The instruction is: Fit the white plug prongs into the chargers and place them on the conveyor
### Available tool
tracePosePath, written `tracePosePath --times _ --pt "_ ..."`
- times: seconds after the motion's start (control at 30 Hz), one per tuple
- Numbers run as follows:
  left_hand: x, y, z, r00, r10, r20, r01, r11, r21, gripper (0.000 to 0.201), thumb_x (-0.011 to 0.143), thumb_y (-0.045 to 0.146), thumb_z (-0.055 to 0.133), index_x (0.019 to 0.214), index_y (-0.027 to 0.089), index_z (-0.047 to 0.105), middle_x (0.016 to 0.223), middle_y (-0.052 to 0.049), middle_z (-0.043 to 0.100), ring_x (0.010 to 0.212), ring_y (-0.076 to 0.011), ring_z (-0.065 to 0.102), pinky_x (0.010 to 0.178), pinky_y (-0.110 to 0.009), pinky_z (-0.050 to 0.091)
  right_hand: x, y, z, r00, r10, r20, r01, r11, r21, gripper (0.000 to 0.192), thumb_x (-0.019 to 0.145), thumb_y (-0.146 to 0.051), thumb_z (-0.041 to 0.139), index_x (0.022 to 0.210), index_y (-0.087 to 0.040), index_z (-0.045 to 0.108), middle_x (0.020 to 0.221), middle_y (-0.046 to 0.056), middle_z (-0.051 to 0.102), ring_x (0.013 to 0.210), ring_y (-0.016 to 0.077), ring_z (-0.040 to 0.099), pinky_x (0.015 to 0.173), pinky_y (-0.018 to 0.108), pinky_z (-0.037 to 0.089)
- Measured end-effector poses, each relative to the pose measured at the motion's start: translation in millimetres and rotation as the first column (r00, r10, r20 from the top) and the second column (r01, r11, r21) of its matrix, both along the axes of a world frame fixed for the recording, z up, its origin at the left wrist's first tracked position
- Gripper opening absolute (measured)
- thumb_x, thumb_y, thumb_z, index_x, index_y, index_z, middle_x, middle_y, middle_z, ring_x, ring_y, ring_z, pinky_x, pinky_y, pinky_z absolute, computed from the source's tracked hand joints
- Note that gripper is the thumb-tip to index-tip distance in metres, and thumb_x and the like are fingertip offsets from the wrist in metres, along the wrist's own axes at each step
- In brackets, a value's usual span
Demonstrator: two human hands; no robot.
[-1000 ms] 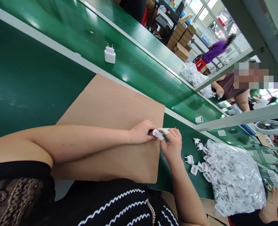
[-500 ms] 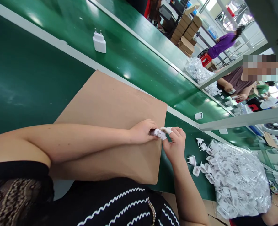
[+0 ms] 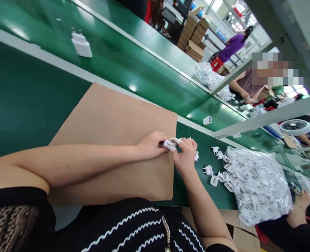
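Note:
My left hand (image 3: pixel 151 145) and my right hand (image 3: pixel 184 158) meet over the right edge of a brown cardboard sheet (image 3: pixel 113 122) on the green bench. Both pinch the same small white plug part (image 3: pixel 170 144); white tape wraps a fingertip of the right hand. Another white plug piece (image 3: pixel 196 156) shows just behind my right hand. Loose white plug adapters (image 3: pixel 209 170) lie on the green surface right of my hands, beside a big clear bag of white plug parts (image 3: pixel 257 187).
A white charger (image 3: pixel 80 45) and a small white block (image 3: pixel 207 120) sit on the green conveyor belt (image 3: pixel 134 66) beyond the white rail. Another person's hand (image 3: pixel 303 199) rests by the bag. Co-workers, stacked cartons (image 3: pixel 194 38) and a fan (image 3: pixel 295 126) are at the back right.
The view has swung, so everything sits further left and lower in frame; the charger on the belt moved left. Both hands stay pinched on the white plug part.

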State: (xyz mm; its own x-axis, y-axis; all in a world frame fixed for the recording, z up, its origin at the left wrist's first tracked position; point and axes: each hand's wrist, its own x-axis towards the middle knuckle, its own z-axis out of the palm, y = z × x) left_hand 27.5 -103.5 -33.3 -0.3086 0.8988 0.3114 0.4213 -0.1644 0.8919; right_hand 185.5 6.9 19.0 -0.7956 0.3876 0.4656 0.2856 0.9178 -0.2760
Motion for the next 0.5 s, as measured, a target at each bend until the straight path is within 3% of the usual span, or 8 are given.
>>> tracePosePath --times 0.2,0.37,0.43,0.5 --pt "3 -4 3.6 1.0 0.027 -0.014 -0.028 0.998 -0.048 0.028 0.086 0.049 0.073 0.095 0.023 0.076 0.099 -0.007 0.076 0.097 -0.0293 0.068 0.091 -0.043 0.054 0 -7 -26.4 0.994 -0.091 -0.057 0.08 0.981 -0.179 0.024 0.081 -0.011 0.065 0.098 -0.023 0.076 0.083 0.0 0.065 0.085 0.0203 0.063 0.096 0.039 0.038" --pt "-1 1 13.4 0.993 -0.025 0.112 0.046 0.981 -0.187 0.05 0.081 0.061 0.075 0.113 0.023 0.074 0.104 -0.006 0.077 0.092 -0.0287 0.071 0.086 -0.041 0.059 15 13 -22.9 0.98 -0.096 -0.174 0.028 0.935 -0.353 0.039 0.094 -0.026 0.066 0.133 -0.028 0.069 0.111 0.004 0.074 0.105 0.024 0.064 0.101 0.039 0.045" --pt "-15 13 13.6 0.994 0.056 0.095 -0.035 0.979 -0.201 0.054 0.078 0.062 0.078 0.116 0.023 0.073 0.106 -0.006 0.077 0.092 -0.0283 0.071 0.087 -0.041 0.059 23 25 -17.6 0.957 -0.236 -0.172 0.169 0.928 -0.333 0.037 0.101 -0.03 0.06 0.136 -0.026 0.069 0.117 0.008 0.072 0.107 0.0257 0.062 0.096 0.038 0.047" --pt "-38 31 13.1 0.985 0.17 0.012 -0.166 0.973 -0.158 0.051 0.077 0.06 0.078 0.112 0.023 0.072 0.11 -0.007 0.076 0.097 -0.0287 0.07 0.091 -0.041 0.057 30 35 -13.4 0.915 -0.4 -0.056 0.379 0.898 -0.223 0.033 0.103 -0.034 0.059 0.131 -0.023 0.072 0.114 0.012 0.069 0.105 0.0284 0.06 0.091 0.039 0.047"
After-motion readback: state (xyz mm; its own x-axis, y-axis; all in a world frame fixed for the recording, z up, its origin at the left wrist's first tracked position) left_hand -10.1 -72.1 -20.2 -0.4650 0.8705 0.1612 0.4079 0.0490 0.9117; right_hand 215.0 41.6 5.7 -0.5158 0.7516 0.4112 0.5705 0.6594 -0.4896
